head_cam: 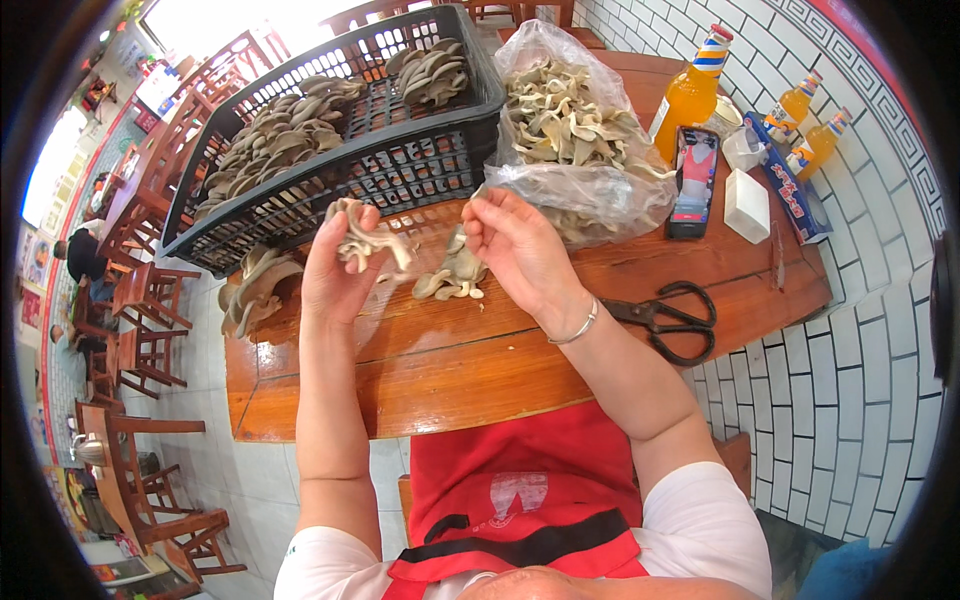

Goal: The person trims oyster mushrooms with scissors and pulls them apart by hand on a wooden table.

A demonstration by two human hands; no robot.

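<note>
My left hand (330,277) holds a small cluster of oyster mushrooms (375,241) above the wooden table (450,360). To its right, my right hand (510,244) pinches a small mushroom piece (480,193) between thumb and fingertips. Between the hands, loose mushroom pieces (457,271) lie on the table. A larger oyster mushroom cluster (259,296) rests at the table's left edge. Whole clusters fill much of the black plastic crate (420,161) behind. A clear plastic bag (600,184) full of torn mushroom strips (574,120) stands beside the crate.
Black-handled scissors (682,322) lie right of my right forearm. Farther back stand a smartphone (691,184), an orange drink bottle (690,97), a white box (746,206) and a blue box (787,187). A white tiled wall (840,375) borders the table's right side.
</note>
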